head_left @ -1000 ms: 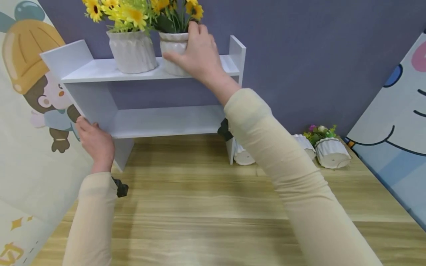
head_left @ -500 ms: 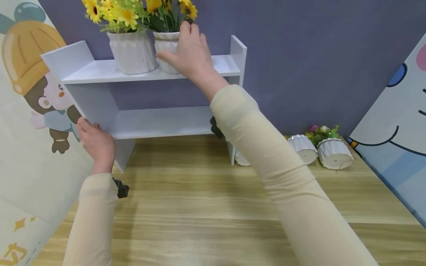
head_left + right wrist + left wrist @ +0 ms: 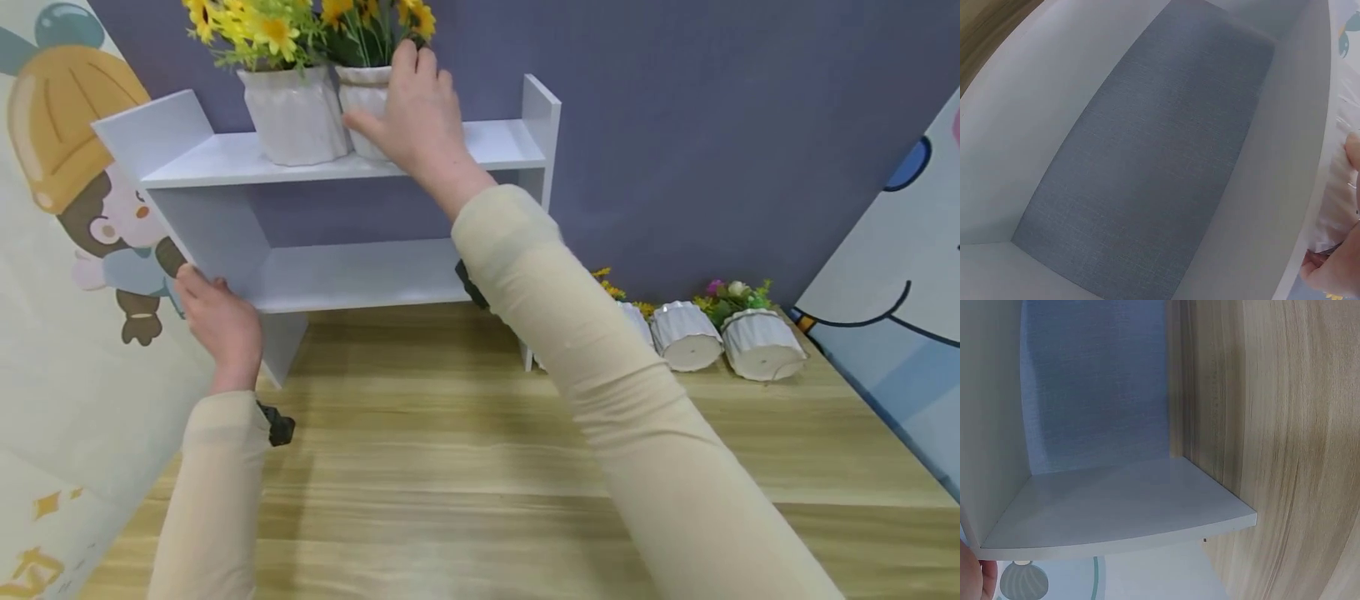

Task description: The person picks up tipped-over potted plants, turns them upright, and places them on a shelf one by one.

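Observation:
A white two-tier shelf (image 3: pixel 352 271) stands against the dark wall. My left hand (image 3: pixel 222 325) grips the front edge of its left side panel, at the level of the lower board; in the left wrist view only fingertips (image 3: pixel 989 578) show at that edge. On the upper board, my right hand (image 3: pixel 423 125) holds a white flowerpot (image 3: pixel 362 98) of orange-yellow flowers, thumb across its front and fingers at the right of its rim. This pot stands close beside another white flowerpot (image 3: pixel 296 121) with yellow flowers. In the right wrist view the held pot and fingers appear at the right edge.
Several white flowerpots lie tipped on their sides on the wooden table (image 3: pixel 420 467) right of the shelf, including a pot with pink and white flowers (image 3: pixel 761 343) and a plain-looking one (image 3: pixel 686 337). A cartoon-printed panel (image 3: pixel 82 333) borders the left.
My right hand has slid its flowerpot leftward along the upper board, closing the gap to the other pot. The left hand keeps its hold on the shelf.

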Demonstrator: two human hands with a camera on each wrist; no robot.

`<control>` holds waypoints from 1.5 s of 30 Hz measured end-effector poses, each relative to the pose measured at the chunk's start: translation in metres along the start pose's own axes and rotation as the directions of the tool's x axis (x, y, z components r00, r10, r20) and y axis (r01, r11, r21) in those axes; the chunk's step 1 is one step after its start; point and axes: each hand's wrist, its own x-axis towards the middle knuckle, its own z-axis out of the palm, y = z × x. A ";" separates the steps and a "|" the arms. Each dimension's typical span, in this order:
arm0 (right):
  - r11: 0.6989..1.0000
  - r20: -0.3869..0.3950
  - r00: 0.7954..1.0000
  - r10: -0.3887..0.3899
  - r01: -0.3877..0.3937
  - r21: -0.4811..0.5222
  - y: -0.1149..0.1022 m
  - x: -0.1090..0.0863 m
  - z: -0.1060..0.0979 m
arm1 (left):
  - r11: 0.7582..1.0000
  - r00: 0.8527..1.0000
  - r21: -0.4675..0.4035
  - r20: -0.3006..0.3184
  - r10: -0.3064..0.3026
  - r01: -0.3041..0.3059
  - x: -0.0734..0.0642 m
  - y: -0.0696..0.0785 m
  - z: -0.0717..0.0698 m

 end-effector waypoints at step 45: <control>0.911 -0.131 0.956 -0.263 0.291 0.292 0.063 -0.087 -0.008 | 0.999 0.999 -0.008 0.030 -0.042 0.042 0.002 0.003 -0.006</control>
